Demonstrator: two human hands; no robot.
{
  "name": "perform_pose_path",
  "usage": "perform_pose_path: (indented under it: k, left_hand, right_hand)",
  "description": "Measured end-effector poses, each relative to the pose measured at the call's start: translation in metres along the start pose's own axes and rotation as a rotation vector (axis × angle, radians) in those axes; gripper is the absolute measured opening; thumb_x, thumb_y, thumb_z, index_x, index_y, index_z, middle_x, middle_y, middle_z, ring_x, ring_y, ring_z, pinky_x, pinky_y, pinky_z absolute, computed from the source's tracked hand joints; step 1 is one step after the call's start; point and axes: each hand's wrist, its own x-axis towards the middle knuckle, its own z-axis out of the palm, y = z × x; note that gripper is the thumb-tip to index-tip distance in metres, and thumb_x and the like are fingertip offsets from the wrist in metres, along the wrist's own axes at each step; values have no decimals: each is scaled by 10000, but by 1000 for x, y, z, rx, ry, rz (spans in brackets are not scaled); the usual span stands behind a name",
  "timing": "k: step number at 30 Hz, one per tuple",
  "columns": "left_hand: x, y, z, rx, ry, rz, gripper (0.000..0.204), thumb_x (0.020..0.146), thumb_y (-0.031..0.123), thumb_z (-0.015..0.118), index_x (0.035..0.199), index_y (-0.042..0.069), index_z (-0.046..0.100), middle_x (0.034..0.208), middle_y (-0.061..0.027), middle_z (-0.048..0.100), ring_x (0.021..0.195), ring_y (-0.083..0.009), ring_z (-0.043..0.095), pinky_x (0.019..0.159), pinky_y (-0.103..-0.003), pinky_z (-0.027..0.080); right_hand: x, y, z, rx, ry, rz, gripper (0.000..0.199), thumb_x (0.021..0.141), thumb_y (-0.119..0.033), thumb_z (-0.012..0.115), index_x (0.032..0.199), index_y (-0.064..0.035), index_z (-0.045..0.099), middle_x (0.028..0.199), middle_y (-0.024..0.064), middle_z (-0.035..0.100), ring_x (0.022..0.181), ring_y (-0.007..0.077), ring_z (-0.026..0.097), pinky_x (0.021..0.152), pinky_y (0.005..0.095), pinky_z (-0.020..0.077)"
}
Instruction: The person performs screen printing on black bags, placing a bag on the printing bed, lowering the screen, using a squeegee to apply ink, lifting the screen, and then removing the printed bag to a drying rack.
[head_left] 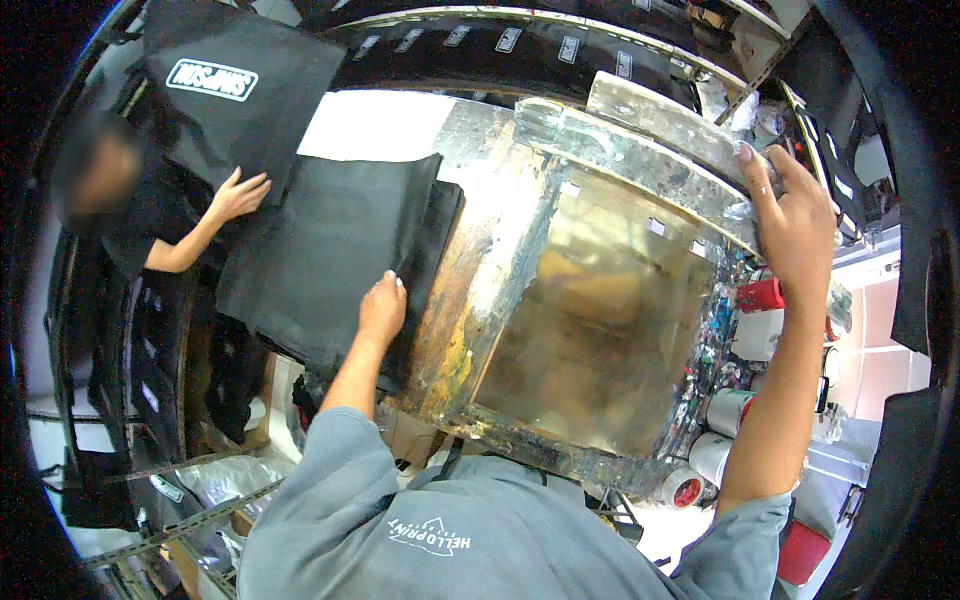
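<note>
My left hand [383,305] pinches the right edge of a flat black fabric piece [330,230], which lies on the near left of the worktable. Another black layer [446,215] shows just beneath that edge. My right hand [798,205] is bent around the far right corner of a paint-stained wooden frame [640,150], its thumb on the end of a grey wooden bar [665,120]. Within the frame is a translucent yellowish-brown screen panel [600,320] with small white tabs. To the left, a co-worker's hand [240,194] is beside a black piece with a white printed logo [240,85].
Paint cans [715,455] and a red container [760,293] stand along the table's right side. Racks at the back hold rows of black printed pieces [500,50]. A white sheet [375,125] lies at the table's far left. Metal shelving [180,530] is at lower left.
</note>
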Motion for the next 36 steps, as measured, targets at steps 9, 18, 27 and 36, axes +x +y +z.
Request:
perform_pose_path:
  k: [9,18,27,36]
  left_hand:
    - [-39,106,-4,-304,-205,666,457,1073,344,429,1263,-31,607,1533,-326,425,1398,-492,437,1188,-503,340]
    - [-136,277,212,-345,-90,1023,461,1032,449,489,1223,72,673,1341,-198,576,1270,-431,523,1069,-633,375]
    - [-114,205,184,138,45,967,1114,730,888,587,1616,250,368,1726,-187,101,1544,-555,-6,1114,-819,-53]
    - [-83,255,193,130,56,964,1142,704,906,586,1620,262,360,1721,-174,145,1551,-536,3,1130,-804,-56]
  right_hand:
    - [-7,8,3,-83,-13,-13,818,938,-739,491,1203,-3,730,1129,235,733,1101,393,686,983,482,491]
    - [-10,7,7,-96,91,-102,794,923,-763,473,973,-23,757,963,222,749,960,397,716,871,519,532]
    - [4,11,7,-22,101,-129,756,929,-732,484,888,-33,768,900,211,748,909,381,722,822,523,508]
    - [18,13,1,4,43,-111,775,917,-739,507,932,-8,763,896,243,739,897,421,719,856,515,536]
